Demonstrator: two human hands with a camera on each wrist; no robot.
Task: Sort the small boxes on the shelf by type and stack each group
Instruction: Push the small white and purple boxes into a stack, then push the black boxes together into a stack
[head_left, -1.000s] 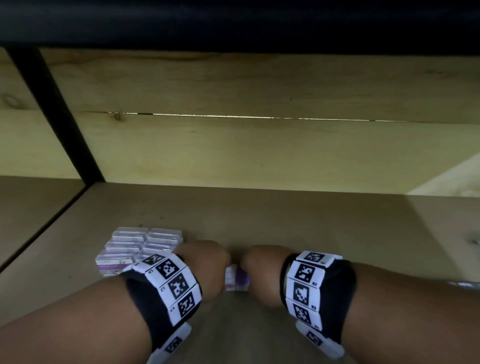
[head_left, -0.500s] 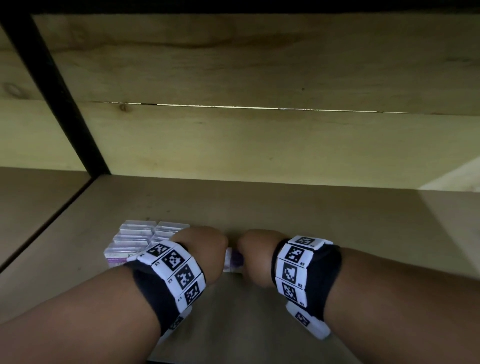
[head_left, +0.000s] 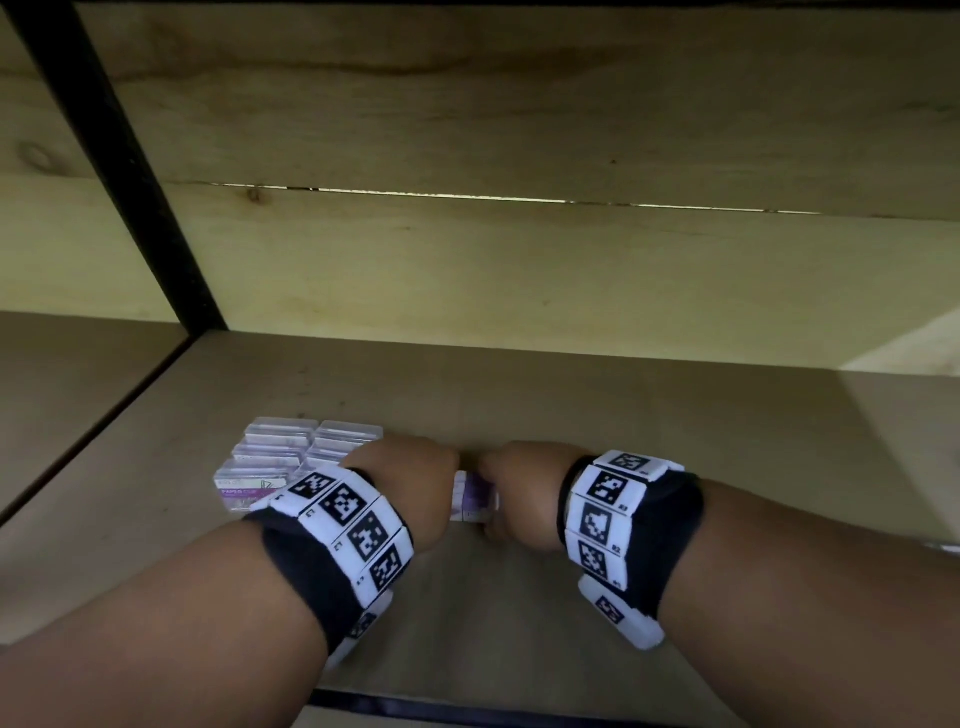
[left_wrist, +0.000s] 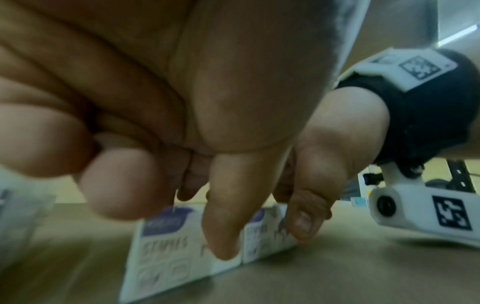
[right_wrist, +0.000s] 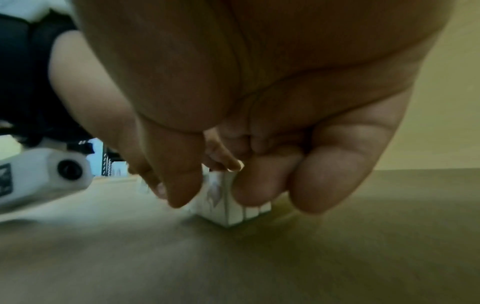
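A small row of white and purple staple boxes (head_left: 472, 499) stands on the wooden shelf (head_left: 675, 415), squeezed between my two hands. My left hand (head_left: 410, 483) holds the left end; in the left wrist view its thumb lies on the printed face of the staple boxes (left_wrist: 166, 253), with the other fingers curled. My right hand (head_left: 519, 493) grips the right end. In the right wrist view its thumb and fingers curl round the staple boxes (right_wrist: 226, 207). From the head view the hands hide most of the row.
A block of clear plastic paper-clip boxes (head_left: 291, 457) sits just left of my left hand, partly behind the wristband. A black metal post (head_left: 119, 171) stands at the back left. Wooden back wall behind; the shelf's front edge (head_left: 467, 706) lies under my forearms.
The head view has tilted, so the hands sit higher in frame. Both hands keep hold of the staple boxes and have edged slightly deeper into the shelf.
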